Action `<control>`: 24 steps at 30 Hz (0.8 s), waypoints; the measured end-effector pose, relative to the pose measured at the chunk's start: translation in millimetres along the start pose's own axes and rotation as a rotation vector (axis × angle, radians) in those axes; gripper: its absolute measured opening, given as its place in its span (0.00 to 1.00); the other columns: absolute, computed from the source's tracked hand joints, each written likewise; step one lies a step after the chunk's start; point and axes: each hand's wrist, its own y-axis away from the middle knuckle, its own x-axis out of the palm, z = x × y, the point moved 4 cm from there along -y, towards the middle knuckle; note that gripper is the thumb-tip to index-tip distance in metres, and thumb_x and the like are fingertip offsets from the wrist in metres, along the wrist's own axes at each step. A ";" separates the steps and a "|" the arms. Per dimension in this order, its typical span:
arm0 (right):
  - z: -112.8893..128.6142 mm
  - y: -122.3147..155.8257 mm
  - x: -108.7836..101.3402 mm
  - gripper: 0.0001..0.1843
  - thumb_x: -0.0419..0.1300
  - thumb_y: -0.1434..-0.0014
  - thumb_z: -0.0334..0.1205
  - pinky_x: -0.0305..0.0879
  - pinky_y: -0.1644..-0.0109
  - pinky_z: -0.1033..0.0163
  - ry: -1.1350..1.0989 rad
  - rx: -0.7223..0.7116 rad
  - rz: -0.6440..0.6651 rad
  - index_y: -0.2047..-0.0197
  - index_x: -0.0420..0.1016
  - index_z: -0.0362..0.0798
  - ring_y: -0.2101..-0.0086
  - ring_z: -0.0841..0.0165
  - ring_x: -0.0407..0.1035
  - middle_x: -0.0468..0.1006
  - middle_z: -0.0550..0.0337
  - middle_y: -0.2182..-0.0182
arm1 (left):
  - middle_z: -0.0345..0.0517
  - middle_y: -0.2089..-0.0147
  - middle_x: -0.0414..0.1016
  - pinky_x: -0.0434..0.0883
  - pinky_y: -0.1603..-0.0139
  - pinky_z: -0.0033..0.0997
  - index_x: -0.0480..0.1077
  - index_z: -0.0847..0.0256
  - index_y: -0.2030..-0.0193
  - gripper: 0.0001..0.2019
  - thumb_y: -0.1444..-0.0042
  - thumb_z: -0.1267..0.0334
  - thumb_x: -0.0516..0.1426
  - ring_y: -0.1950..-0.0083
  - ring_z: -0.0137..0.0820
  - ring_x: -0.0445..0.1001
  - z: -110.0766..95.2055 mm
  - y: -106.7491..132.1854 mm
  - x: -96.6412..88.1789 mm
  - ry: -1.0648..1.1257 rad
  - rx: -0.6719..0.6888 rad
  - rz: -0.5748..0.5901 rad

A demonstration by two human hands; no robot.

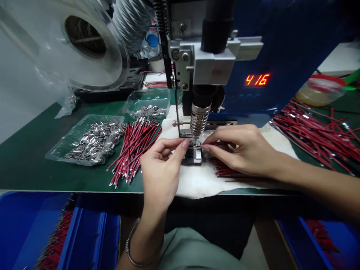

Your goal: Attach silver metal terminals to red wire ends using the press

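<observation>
At the blue crimping press point(281, 48), both hands meet just below its spring-wrapped ram point(200, 120). My right hand point(244, 150) pinches a thin red wire point(200, 146) between thumb and forefinger, its end over the small metal die block point(198, 154). From the other side, my left hand point(163, 168) has thumb and forefinger pressed together beside the die; whatever lies in that pinch is too small to make out. A pile of red and black wires point(133, 150) lies close to my left hand. More red wires point(226, 168) rest under my right hand on white paper point(194, 185).
Left on the green table point(25, 161) stands a clear tray point(57, 152) of small metal terminals, with a second clear tray point(132, 98) behind. A large clear reel point(42, 45) looms at upper left. Many wires point(312, 131) lie right. Blue bins point(90, 228) sit below the table edge.
</observation>
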 end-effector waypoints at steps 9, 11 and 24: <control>0.1 -1.0 0.5 0.06 0.64 0.34 0.33 0.65 0.69 0.63 0.002 0.017 0.004 0.64 0.80 0.49 0.74 0.70 0.74 0.84 0.60 0.71 | 0.44 0.65 0.86 0.75 0.65 0.19 0.79 0.61 0.64 0.10 0.48 0.61 0.73 0.65 0.28 0.83 -0.4 -0.9 3.6 0.048 -0.027 0.013; -0.1 -0.9 0.6 0.06 0.64 0.34 0.33 0.65 0.69 0.63 -0.002 0.011 0.003 0.65 0.80 0.49 0.74 0.69 0.74 0.84 0.60 0.70 | 0.43 0.67 0.85 0.75 0.65 0.18 0.80 0.61 0.66 0.09 0.48 0.62 0.73 0.66 0.27 0.83 -1.3 -1.0 4.0 0.029 -0.015 0.015; 1.1 -0.8 0.0 0.06 0.64 0.35 0.33 0.67 0.67 0.64 -0.009 0.009 -0.008 0.65 0.80 0.48 0.74 0.71 0.74 0.83 0.62 0.71 | 0.41 0.71 0.83 0.76 0.65 0.22 0.81 0.60 0.69 0.07 0.48 0.62 0.73 0.68 0.28 0.81 0.8 -0.1 -1.7 -0.047 0.019 -0.016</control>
